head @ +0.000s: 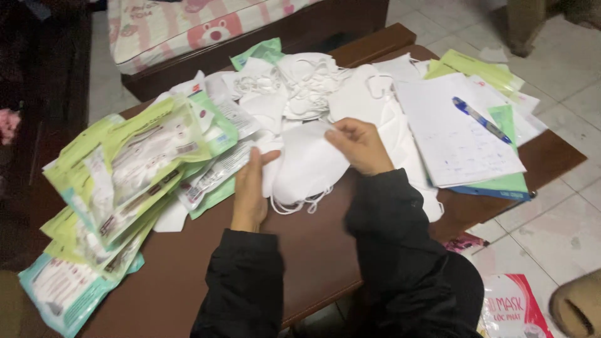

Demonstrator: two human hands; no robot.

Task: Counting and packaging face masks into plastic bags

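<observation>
While our left hand (250,188) lies flat against the edge of the white face mask (307,166) to steady it on the bench (300,250), our right hand (360,145) pinches its top corner; loose masks (300,87) and green packets (131,169) lie beside it.

A heap of flat green-and-clear mask packets (125,181) fills the left of the frame (one teal-edged at lower left); a red-and-white pouch (510,307) lies lower right.
</observation>
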